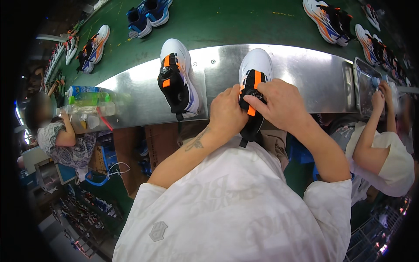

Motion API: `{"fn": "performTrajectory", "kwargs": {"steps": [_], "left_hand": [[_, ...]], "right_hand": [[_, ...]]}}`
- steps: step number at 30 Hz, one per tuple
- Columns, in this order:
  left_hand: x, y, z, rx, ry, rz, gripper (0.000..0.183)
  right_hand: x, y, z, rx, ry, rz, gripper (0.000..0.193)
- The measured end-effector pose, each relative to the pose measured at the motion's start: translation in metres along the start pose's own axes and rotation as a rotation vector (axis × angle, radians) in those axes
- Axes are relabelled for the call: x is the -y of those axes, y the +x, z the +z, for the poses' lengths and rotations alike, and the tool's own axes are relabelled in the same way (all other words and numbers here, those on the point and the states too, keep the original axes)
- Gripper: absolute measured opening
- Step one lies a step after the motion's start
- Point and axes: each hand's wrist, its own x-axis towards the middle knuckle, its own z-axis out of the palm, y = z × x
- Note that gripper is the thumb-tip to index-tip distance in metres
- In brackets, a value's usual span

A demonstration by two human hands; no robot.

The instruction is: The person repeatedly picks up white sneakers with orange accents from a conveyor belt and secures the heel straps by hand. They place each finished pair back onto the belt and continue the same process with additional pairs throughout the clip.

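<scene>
A white sneaker (256,61) with a black collar and orange strips is in front of me, its toe pointing away and its heel over the steel edge. My left hand (228,110) is closed on the left side of its collar. On the right, my right hand (283,104) pinches at the round black dial (253,93) on the tongue, thumb across it and fingers curled. Part of the shoe's side is hidden under both hands. A matching sneaker (188,72) stands upright on the steel to the left, touched by neither hand.
Beyond the steel ledge (135,94) runs a green surface (244,22) carrying dark blue shoes (150,17) and more white-orange sneakers (325,22). Bottles (89,98) stand at left. A clear tray (364,87) lies at right, near a co-worker's hands (380,96). Another person sits far left.
</scene>
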Motion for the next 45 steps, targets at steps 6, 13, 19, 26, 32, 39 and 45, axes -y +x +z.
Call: {"fn": "performTrajectory", "kwargs": {"steps": [6,13,19,26,32,39,45], "left_hand": [[0.006,0.000,0.004,0.000,0.019,-0.022,0.039],[-0.003,0.001,-0.001,0.004,0.034,-0.057,0.025],[-0.025,-0.007,-0.068,0.173,-0.083,0.000,0.042],[0.064,-0.003,-0.162,-0.593,0.018,-0.170,0.041],[0.103,0.004,-0.114,-0.207,-0.386,-0.522,0.055],[0.128,0.026,-0.065,-0.200,-0.810,-0.420,0.051],[0.141,0.030,-0.040,-0.651,-0.140,-0.077,0.027]], "right_hand": [[0.009,-0.004,0.018,-0.155,0.030,0.151,0.058],[0.019,-0.006,0.024,-0.211,0.005,0.277,0.060],[0.044,-0.036,-0.010,0.040,0.185,0.204,0.046],[0.076,-0.049,0.017,0.291,0.008,-0.058,0.070],[0.061,0.013,0.035,0.196,0.050,-0.290,0.082],[0.008,0.074,0.034,0.319,-0.127,-0.078,0.056],[-0.031,0.176,-0.020,0.197,-0.278,-0.096,0.047]]}}
